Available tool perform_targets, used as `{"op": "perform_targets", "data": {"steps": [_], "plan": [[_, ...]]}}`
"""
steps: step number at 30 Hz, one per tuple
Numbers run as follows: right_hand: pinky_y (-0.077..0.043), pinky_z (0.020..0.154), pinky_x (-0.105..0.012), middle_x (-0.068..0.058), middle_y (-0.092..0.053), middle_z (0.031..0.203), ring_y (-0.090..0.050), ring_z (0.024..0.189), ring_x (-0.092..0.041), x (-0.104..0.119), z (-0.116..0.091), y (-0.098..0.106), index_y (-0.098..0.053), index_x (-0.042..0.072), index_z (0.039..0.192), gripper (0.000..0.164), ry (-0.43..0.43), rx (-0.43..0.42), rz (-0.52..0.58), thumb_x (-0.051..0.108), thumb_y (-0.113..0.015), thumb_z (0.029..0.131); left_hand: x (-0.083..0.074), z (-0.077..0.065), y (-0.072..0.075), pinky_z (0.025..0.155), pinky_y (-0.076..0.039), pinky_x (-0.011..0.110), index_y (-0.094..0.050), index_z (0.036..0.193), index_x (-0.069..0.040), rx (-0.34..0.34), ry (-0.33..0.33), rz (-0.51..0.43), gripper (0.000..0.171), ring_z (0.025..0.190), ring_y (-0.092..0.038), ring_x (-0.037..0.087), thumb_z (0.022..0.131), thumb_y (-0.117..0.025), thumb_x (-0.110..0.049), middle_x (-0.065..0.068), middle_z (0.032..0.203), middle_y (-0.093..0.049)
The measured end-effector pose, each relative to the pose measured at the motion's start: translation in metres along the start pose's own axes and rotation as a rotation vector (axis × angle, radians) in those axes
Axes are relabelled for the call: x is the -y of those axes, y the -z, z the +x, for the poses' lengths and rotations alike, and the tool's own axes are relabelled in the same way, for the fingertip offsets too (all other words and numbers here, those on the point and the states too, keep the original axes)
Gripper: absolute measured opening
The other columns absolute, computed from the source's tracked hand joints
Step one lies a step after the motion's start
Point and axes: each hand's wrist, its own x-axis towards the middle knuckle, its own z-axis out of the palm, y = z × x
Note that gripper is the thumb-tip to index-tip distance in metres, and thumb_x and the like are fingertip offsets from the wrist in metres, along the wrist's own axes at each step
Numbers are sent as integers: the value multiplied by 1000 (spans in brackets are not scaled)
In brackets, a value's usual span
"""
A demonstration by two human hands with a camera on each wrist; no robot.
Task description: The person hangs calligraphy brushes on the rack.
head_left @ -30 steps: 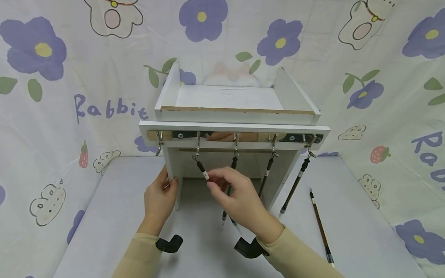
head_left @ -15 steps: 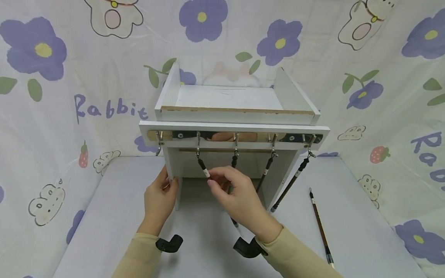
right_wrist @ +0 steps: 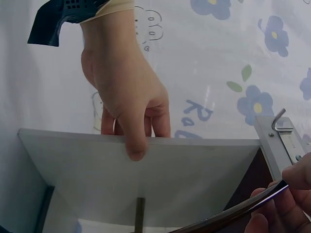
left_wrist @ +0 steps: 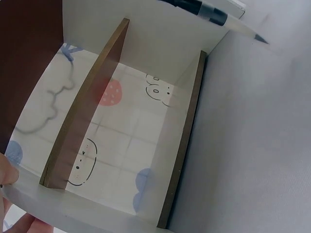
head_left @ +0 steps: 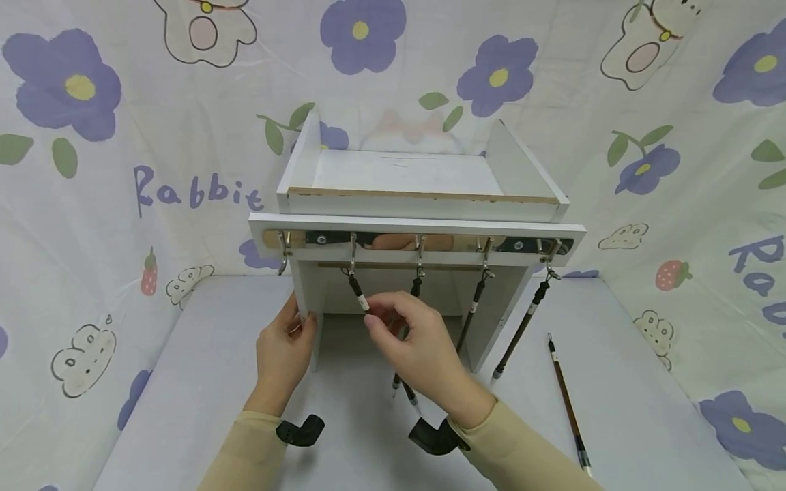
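My right hand (head_left: pixel 420 344) pinches a writing brush (head_left: pixel 358 292) by its dark handle, just under the white label. The brush's top loop is right at the lower end of the second hook (head_left: pixel 353 252) from the left. In the right wrist view the handle (right_wrist: pixel 233 211) slants down and left from the fingertips. My left hand (head_left: pixel 285 351) grips the left side panel (right_wrist: pixel 87 165) of a white wooden shelf, thumb on one face and fingers on the other. Three more brushes hang from the hooks to the right, one partly behind my right hand.
The shelf's front rail (head_left: pixel 424 224) carries a metal hook strip; its leftmost hook (head_left: pixel 284 252) bears nothing. Another brush (head_left: pixel 566 402) lies on the white table (head_left: pixel 645 409) to the right. A patterned cloth (head_left: pixel 202 123) hangs behind.
The held brush's loop has risen slightly, from below the second hook to its lower end. The rightmost hanging brush swung left and back right. My left hand stays on the panel.
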Motion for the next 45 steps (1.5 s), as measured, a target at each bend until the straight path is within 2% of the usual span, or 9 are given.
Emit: {"op": "perform_targets", "data": {"steps": [12, 16, 19, 25, 27, 35, 40, 45], "plan": [[-53, 61, -27, 3, -64, 92, -58, 76, -12, -2, -5, -1, -67, 12, 109, 16, -6, -13, 27, 10, -64, 93, 4, -3, 0, 80, -55, 25, -53, 140, -20, 25, 13, -17, 49, 103, -66, 24, 93, -63, -13, 7, 124, -64], [-52, 58, -26, 3, -64, 92, -58, 75, -12, -2, -6, 2, -67, 13, 108, 15, 11, -28, 21, 12, -63, 94, 1, 0, -1, 80, -57, 28, -54, 139, -18, 53, 10, 9, 48, 102, -67, 25, 92, -63, -13, 10, 123, -64], [-52, 56, -26, 3, -64, 91, -58, 76, -12, -1, -6, 3, -67, 12, 108, 14, 18, -34, 16, 13, -63, 94, -3, 5, 0, 82, -57, 33, -54, 139, -17, 99, 14, 32, 47, 104, -66, 26, 93, -63, -16, 11, 123, -64], [-51, 54, -28, -1, -65, 91, -58, 77, -12, 1, -7, 4, -67, 10, 108, 15, 23, -56, 6, 10, -65, 92, -6, 11, 4, 86, -55, 42, -46, 144, -18, 253, 54, 111, 48, 111, -61, 33, 98, -56, -30, 15, 132, -58], [-51, 54, -28, -1, -65, 90, -58, 77, -12, 2, -7, 4, -67, 10, 107, 15, 24, -66, 2, 9, -65, 92, -7, 10, 5, 85, -55, 43, -44, 145, -19, 270, 60, 135, 48, 111, -61, 34, 99, -53, -31, 17, 132, -57], [-52, 57, -27, 1, -65, 91, -59, 77, -13, 1, -6, 2, -67, 11, 108, 15, 8, -65, -3, 12, -65, 92, -6, 8, 7, 80, -58, 43, -52, 139, -17, 194, 12, 191, 43, 102, -66, 30, 98, -55, -25, 19, 120, -64], [-53, 61, -26, 4, -64, 93, -59, 78, -12, 0, -5, 0, -67, 12, 108, 16, -10, -60, -6, 13, -66, 92, -4, 6, 8, 78, -58, 43, -50, 141, -16, 190, -7, 186, 44, 100, -67, 30, 98, -54, -26, 20, 119, -65], [-53, 61, -27, 1, -64, 93, -59, 78, -14, 7, -3, -3, -67, 10, 107, 17, -35, -56, -8, 7, -68, 90, -2, 5, 9, 78, -58, 43, -50, 141, -16, 188, -13, 189, 45, 100, -67, 30, 99, -54, -28, 19, 119, -65]]}}
